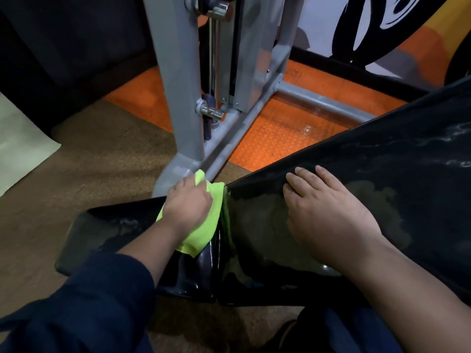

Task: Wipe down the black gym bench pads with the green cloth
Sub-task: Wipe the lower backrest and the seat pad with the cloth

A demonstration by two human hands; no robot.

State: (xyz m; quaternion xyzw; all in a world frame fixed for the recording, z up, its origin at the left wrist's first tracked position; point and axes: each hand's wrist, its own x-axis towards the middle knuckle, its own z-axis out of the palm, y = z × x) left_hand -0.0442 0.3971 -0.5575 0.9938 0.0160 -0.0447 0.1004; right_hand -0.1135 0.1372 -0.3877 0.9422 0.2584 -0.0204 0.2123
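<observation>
Floor: I see brown carpet [102, 161] on the near and left side of the back pad, and orange studded matting [280, 133] beyond its far edge.
Machine frame: grey steel uprights and base tubes [183, 98] stand beyond the back pad's low end, with a chromed pin [211, 112] sticking out near the base.
Back pad: large glossy black pad [382, 187], rising to the right; pale streaks show near its upper right, and a dull smeared patch sits beside my right hand.
Seat pad: smaller black pad [102, 230], just left of the back pad, a narrow gap between the two; whitish smears on its top.
Sleeve: dark blue sleeve [89, 301] on my left arm, near-left of the back pad.
Right hand: my right hand [328, 215] lies flat on the back pad near its low end, fingers straight and together, fingertips at the far edge, grasping nothing.
Left hand: my left hand [190, 202] presses down on the cloth just left of the back pad's low end, fingers curled over it and bunching it.
Green cloth: bright lime cloth [204, 233], on the seat pad's right end at the gap, its far corner touching the back pad's low tip.
</observation>
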